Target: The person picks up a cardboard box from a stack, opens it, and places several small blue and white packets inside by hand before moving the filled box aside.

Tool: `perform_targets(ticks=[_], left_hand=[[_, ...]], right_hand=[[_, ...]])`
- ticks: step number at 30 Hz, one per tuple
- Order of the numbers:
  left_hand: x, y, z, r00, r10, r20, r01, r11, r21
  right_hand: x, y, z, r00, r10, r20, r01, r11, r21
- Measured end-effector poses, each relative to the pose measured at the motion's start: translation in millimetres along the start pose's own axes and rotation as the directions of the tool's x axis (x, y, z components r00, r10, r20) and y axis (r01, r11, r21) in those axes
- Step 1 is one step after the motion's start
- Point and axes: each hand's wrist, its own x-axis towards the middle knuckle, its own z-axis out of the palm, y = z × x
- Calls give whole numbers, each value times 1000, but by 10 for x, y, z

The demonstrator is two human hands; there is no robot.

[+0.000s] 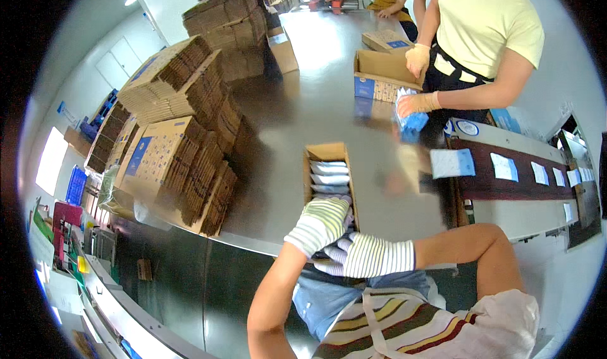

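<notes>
A narrow open cardboard box [355, 188] stands at the table's near edge, in front of my body. Pale packets [330, 179] are lined up in a row in its far half. My left hand [319, 225], in a striped glove, reaches over the box with its fingers bent down into it. Over the box's near end lies my right hand [373, 256], also in a striped glove, its fingers curled close to the left wrist. Both hands look closed, but what lies under their fingers is hidden.
Tall stacks of flattened cartons [171, 150] rise on the left of the metal table [272, 169]. At the right, a dark conveyor belt [484, 176] carries spaced packets [504, 167]. Across it, a gloved co-worker [487, 36] holds blue-white packets [412, 120] beside an open carton [389, 68].
</notes>
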Motion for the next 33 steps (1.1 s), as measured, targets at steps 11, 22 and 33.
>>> perform_targets(ticks=[11, 22, 33], left_hand=[[-975, -111, 52, 734, -177, -656, 234, 972, 0], [-1286, -1164, -298, 758, -18, -652, 434, 759, 484], [-1182, -1854, -1444, 418, -655, -630, 903, 378, 205]], right_hand=[[683, 2464, 1019, 755, 623, 202, -492, 743, -454], [-468, 834, 1485, 720, 644, 260, -673, 739, 33], [-499, 660, 1400, 666, 712, 223, -740, 669, 77]])
